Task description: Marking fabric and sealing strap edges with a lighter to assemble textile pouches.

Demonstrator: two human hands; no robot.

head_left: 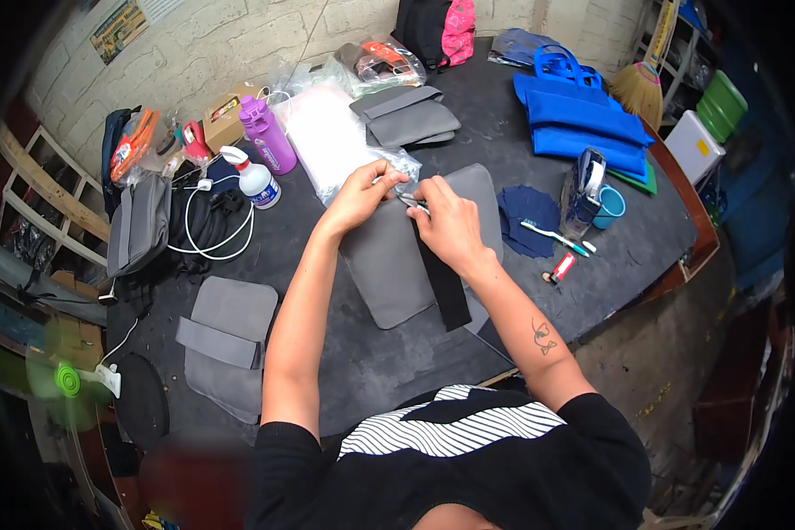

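In the middle of the table lies a flat grey fabric piece (pixel 384 274), with a black strap (pixel 444 287) running down it toward me. Over its far edge, my left hand (pixel 364 196) is closed in a pinch; what sits between its fingertips is too small to make out. Close beside it on the right, my right hand (pixel 450 223) is closed around a small silvery metal tool (pixel 411 201), mostly covered by the fingers, so its kind is unclear. A second grey panel (pixel 477 190) extends beyond my right hand. Clear plastic wrapping (pixel 404 164) lies just past my fingertips.
Grey folded pouches (pixel 230 327) lie at left and a grey folded piece (pixel 406 115) at the back. A purple bottle (pixel 269 137), spray bottle (pixel 256 184) and white cable (pixel 205 252) stand left. Blue bags (pixel 583 124), a toothbrush (pixel 552 237) and blue cup (pixel 609 208) are right.
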